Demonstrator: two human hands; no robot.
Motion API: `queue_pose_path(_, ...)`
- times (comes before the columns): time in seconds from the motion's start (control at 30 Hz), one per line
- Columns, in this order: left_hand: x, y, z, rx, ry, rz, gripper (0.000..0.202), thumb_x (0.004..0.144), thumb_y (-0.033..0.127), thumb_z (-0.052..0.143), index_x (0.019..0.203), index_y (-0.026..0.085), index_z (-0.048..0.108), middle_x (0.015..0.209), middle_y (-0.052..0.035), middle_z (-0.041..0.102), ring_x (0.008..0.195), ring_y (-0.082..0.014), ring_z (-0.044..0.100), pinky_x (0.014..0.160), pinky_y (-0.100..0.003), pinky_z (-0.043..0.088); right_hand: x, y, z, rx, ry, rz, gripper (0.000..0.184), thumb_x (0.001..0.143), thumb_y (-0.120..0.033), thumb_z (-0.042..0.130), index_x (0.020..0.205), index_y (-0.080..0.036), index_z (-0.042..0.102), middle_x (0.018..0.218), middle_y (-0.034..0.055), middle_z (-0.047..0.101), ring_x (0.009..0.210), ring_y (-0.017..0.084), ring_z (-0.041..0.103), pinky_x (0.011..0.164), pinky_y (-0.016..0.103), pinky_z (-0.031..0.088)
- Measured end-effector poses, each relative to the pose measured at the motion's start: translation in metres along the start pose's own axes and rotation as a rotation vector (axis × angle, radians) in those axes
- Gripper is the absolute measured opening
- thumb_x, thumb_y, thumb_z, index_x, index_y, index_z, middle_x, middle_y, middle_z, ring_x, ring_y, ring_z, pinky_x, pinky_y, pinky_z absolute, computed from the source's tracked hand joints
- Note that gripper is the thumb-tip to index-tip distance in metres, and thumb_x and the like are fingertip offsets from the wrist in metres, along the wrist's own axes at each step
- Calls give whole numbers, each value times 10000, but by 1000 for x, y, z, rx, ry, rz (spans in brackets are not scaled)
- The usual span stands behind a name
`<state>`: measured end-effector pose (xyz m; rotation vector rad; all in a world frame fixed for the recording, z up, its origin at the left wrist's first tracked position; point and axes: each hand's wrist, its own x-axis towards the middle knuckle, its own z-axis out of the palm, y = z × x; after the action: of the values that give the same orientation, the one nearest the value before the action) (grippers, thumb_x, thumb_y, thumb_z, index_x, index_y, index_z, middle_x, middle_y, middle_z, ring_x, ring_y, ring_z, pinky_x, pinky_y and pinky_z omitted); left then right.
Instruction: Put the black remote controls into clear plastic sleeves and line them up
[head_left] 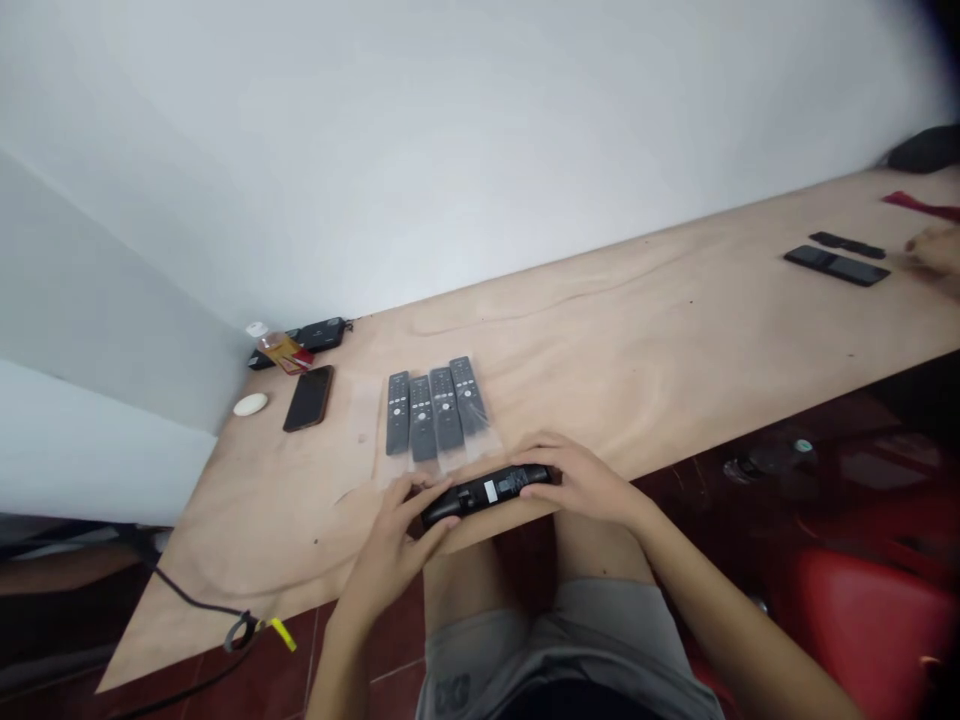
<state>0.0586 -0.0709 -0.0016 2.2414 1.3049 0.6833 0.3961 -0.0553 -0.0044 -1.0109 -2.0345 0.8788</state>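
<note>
A black remote control (484, 492) lies lengthwise along the near edge of the wooden table (675, 330), back side up with a white label showing. My left hand (394, 545) grips its left end with curled fingers. My right hand (581, 480) closes over its right end. Just behind it, several grey remotes (435, 410) lie side by side in clear plastic sleeves.
A dark phone (309, 397), a white oval object (250, 404), a small bottle (274, 347) and a black device (322, 332) sit at the table's left back corner. Two black remotes (836, 264) and another person's hand (934, 250) are at the far right. A red chair (870, 620) stands at the lower right.
</note>
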Motion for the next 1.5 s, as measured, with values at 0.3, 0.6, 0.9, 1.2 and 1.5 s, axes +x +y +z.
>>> queue_pose_path(0.3,15,21,24,-25,-14,36,442,1029,424,739,1463,352,700,1301,-93,642,1251,-288,612,1128,-498,525,1,3,2,-76,-99,-78,559,968,-299,845,1500,-343,680,1454,85,697,1347,330,620,1192,515,488)
queue_pose_path(0.6,-7,-53,-37,232,428,-129,302,1046,344,598,1276,223,751,1220,-116,702,1188,-298,665,1092,-490,537,-4,6,5,36,23,-15,328,1083,-409,697,1404,-372,755,1390,48,772,1296,319,696,1135,502,560)
queue_pose_path(0.9,-27,-50,-37,202,327,-225,241,1017,399,627,1047,232,798,964,-52,800,789,-212,740,755,-337,619,-7,10,9,-44,61,5,410,1049,-403,739,1455,-355,708,1467,71,725,1334,341,675,1147,542,555)
queue_pose_path(1.2,-11,18,17,-201,437,-308,270,915,431,774,1037,194,812,909,-73,826,797,-232,803,759,-358,692,-7,12,2,34,-21,-83,467,1003,-366,795,1450,-330,665,1446,79,727,1331,332,667,1150,513,534)
queue_pose_path(1.5,-7,36,35,-231,449,-307,228,963,378,740,1100,214,818,1044,-74,839,951,-247,815,939,-410,672,-8,10,1,42,12,-26,414,991,-291,777,1387,-285,656,1360,94,731,1235,326,676,1075,485,550)
